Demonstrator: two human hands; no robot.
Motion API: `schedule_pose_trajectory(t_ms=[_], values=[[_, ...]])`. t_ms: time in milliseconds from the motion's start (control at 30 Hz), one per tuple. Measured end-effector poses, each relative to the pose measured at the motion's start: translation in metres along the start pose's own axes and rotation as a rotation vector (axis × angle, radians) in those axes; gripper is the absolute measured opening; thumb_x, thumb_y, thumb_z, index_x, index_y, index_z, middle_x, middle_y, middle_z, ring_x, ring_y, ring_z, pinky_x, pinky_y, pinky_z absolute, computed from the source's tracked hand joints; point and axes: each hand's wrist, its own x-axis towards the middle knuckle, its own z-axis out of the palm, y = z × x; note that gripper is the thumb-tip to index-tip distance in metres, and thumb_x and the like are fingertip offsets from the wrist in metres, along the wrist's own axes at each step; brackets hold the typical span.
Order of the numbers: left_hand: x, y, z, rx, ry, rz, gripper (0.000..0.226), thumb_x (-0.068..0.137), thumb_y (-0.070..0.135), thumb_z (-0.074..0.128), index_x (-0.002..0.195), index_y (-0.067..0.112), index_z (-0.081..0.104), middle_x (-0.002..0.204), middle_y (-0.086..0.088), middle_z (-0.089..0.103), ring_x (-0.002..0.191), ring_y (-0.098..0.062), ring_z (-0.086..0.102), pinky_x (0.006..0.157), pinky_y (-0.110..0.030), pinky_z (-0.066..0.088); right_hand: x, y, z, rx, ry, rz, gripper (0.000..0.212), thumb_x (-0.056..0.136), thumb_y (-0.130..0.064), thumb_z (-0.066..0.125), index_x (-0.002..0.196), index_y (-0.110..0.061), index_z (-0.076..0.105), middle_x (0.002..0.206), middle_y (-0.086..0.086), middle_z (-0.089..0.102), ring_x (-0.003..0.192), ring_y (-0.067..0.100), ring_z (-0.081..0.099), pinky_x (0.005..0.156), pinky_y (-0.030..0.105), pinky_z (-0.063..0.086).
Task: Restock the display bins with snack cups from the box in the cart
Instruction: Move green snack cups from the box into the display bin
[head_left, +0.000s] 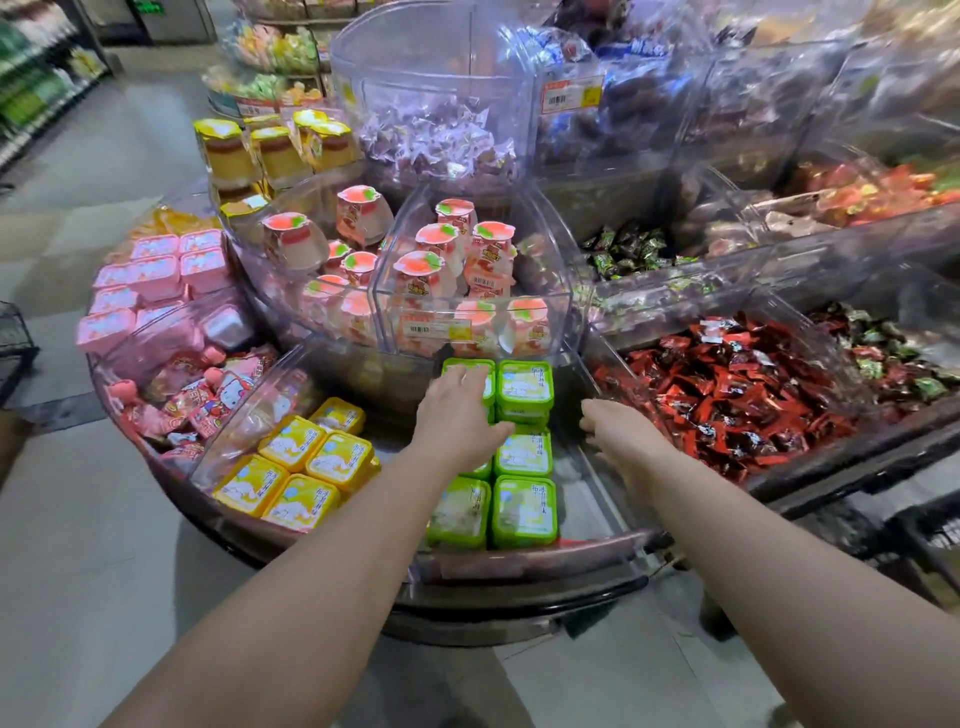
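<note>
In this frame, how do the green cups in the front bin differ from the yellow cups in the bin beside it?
The green cups sit in straight rows, some stacked; the yellow cups lie in one looser, angled layer. The left hand rests over the green cups; no hand is near the yellow cups. The right hand hovers open beside the green ones. Both kinds are square tubs with a printed cartoon lid.

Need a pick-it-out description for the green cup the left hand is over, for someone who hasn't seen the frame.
Start at the round tiered display stand and find the bottom-tier clear bin at its front, between the yellow square cups and the red wrapped candies. It holds green square snack cups in two columns. The one meant lies in the left column's far end, partly under the left hand, which lies flat over it.
</note>
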Motion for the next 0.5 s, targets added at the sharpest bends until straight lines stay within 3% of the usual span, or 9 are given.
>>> schedule_pose_trajectory(t_ms=[100, 167, 200, 300, 367, 500], values=[[-0.015, 0.051, 0.012, 0.008, 0.035, 0.06, 0.077, 0.084, 0.045, 0.064, 0.147, 0.018, 0.028, 0.155, -0.009, 0.026, 0.144, -0.027, 0.019, 0.117, -0.038, 0.018, -0.033, 0.014, -0.034, 0.035, -0.02, -0.043, 0.037, 0.099, -0.032, 0.037, 0.116, -0.004, 0.055, 0.131, 0.023, 0.051, 0.123, 0.038, 0.05, 0.107, 0.054, 0.037], [-0.029, 0.092, 0.026, 0.012, 0.05, 0.109, 0.077, 0.081, 0.046, 0.066, 0.143, 0.016, 0.033, 0.149, -0.011, 0.034, 0.139, -0.029, 0.028, 0.115, -0.038, 0.024, -0.063, 0.023, -0.067, 0.059, -0.031, -0.091, 0.024, 0.101, -0.031, 0.038, 0.098, -0.02, 0.059, 0.124, 0.015, 0.06, 0.117, 0.032, 0.056, 0.103, 0.05, 0.043], [-0.039, 0.115, 0.035, 0.016, 0.053, 0.138, 0.077, 0.079, 0.047, 0.067, 0.142, 0.015, 0.036, 0.146, -0.011, 0.038, 0.136, -0.03, 0.033, 0.114, -0.038, 0.027, -0.077, 0.031, -0.086, 0.06, -0.021, -0.122, 0.024, 0.101, -0.032, 0.038, 0.098, -0.022, 0.06, 0.121, 0.011, 0.062, 0.114, 0.029, 0.058, 0.101, 0.047, 0.045], [-0.074, 0.19, 0.07, -0.003, 0.036, 0.218, 0.077, 0.077, 0.051, 0.066, 0.14, 0.016, 0.038, 0.144, -0.01, 0.04, 0.135, -0.029, 0.034, 0.113, -0.038, 0.028, -0.118, 0.07, -0.159, -0.12, 0.123, -0.231, 0.037, 0.098, -0.032, 0.045, 0.131, -0.019, 0.054, 0.134, 0.0, 0.057, 0.122, 0.02, 0.053, 0.105, 0.031, 0.039], [-0.099, 0.243, 0.097, -0.019, -0.011, 0.267, 0.077, 0.08, 0.053, 0.063, 0.143, 0.018, 0.034, 0.149, -0.009, 0.035, 0.139, -0.028, 0.029, 0.115, -0.039, 0.026, -0.145, 0.101, -0.216, -0.3, 0.225, -0.248, 0.047, 0.097, -0.035, 0.046, 0.141, -0.019, 0.045, 0.136, 0.0, 0.055, 0.125, 0.018, 0.051, 0.095, 0.022, 0.036], [-0.136, 0.341, 0.152, 0.013, -0.172, 0.403, 0.077, 0.085, 0.05, 0.058, 0.148, 0.022, 0.023, 0.157, -0.004, 0.02, 0.144, -0.026, 0.016, 0.117, -0.04, 0.018, -0.193, 0.175, -0.318, -0.484, 0.383, -0.132, 0.056, 0.095, -0.038, 0.049, 0.146, -0.022, 0.035, 0.142, 0.003, 0.05, 0.129, 0.021, 0.049, 0.102, 0.027, 0.039]])
